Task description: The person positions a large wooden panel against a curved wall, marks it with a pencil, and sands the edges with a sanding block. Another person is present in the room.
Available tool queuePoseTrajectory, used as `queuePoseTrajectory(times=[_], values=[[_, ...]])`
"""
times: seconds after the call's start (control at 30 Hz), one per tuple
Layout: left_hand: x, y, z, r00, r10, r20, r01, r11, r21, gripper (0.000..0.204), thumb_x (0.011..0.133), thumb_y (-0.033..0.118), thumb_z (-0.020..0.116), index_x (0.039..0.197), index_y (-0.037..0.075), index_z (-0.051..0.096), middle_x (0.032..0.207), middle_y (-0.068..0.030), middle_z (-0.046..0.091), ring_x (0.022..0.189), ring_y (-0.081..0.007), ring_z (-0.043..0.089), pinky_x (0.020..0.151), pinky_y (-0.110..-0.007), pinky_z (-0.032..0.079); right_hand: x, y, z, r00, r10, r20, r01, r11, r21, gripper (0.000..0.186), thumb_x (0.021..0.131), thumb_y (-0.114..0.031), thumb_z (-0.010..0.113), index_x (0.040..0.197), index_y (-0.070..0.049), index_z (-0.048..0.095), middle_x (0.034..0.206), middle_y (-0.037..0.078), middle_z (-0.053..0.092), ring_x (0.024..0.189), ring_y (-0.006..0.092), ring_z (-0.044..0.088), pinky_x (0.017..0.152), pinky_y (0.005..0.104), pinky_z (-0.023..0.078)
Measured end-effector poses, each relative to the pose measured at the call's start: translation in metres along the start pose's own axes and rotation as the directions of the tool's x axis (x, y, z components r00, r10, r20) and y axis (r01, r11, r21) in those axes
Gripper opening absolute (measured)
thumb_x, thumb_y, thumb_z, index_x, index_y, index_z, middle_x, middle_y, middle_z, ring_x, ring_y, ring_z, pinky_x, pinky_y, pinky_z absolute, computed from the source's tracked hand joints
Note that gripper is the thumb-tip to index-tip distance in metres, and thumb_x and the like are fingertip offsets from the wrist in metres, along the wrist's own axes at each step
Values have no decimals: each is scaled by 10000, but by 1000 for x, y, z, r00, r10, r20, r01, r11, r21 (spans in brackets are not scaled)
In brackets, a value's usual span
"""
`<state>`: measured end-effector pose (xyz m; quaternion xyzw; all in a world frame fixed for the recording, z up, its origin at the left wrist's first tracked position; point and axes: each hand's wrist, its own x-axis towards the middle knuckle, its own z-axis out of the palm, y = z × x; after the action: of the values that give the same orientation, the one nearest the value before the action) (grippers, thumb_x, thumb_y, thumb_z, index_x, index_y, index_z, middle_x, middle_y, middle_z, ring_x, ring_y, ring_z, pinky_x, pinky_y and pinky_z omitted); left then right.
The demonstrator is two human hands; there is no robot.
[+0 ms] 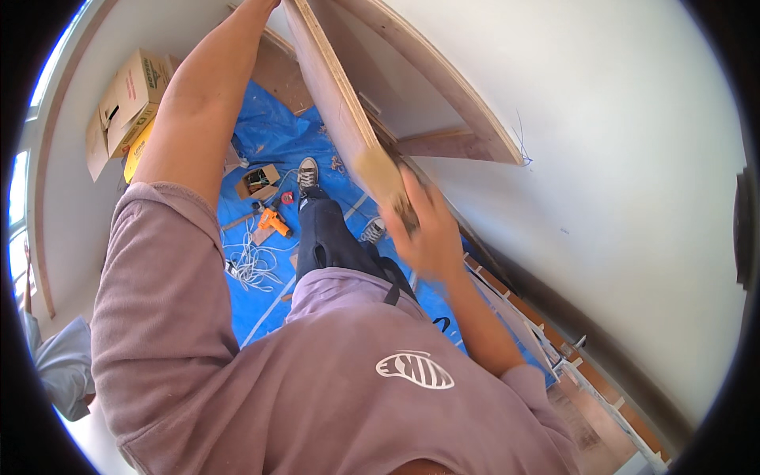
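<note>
My right hand (430, 237) is closed around a tan block (380, 176), smeared by motion, that looks like a sanding block. It lies against the lower end of a long plywood panel (336, 95), whose layered edge faces me. My left arm (207, 99) stretches up along the panel's left side to the top of the picture. The left hand itself is out of the picture, so what it touches is hidden.
A slanted plywood frame (467, 111) adjoins the white wall (625, 158). On the blue tarp (269, 127) around my feet lie an orange power tool (275, 222), a coiled white cord (252, 265) and a small open box (258, 182). Cardboard boxes (131, 99) stand left; another person's grey sleeve (67, 368) shows lower left.
</note>
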<state>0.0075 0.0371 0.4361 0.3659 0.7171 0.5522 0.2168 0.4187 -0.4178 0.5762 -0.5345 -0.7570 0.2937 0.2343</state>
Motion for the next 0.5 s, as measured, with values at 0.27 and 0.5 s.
queuePoseTrajectory(times=[0.27,0.5], values=[[-3,4,0,1000,-20,6,20,1000,-19,581,1168,456,399,1590,69,498,1602,-232,560,1504,-368,512,1265,-450,379,58,-12,14,992,-75,-103,70,996,-46,624,1008,-304,790,1534,-27,601,1076,239,662,920,423,737,746,491,609],[5,-11,-1,999,-24,28,24,1000,7,566,1175,445,400,1574,58,507,1586,-240,570,1485,-371,531,1260,-457,388,209,-14,68,983,-129,-133,122,991,-58,602,1020,-388,744,1491,-35,619,1073,278,688,963,513,738,819,536,623]])
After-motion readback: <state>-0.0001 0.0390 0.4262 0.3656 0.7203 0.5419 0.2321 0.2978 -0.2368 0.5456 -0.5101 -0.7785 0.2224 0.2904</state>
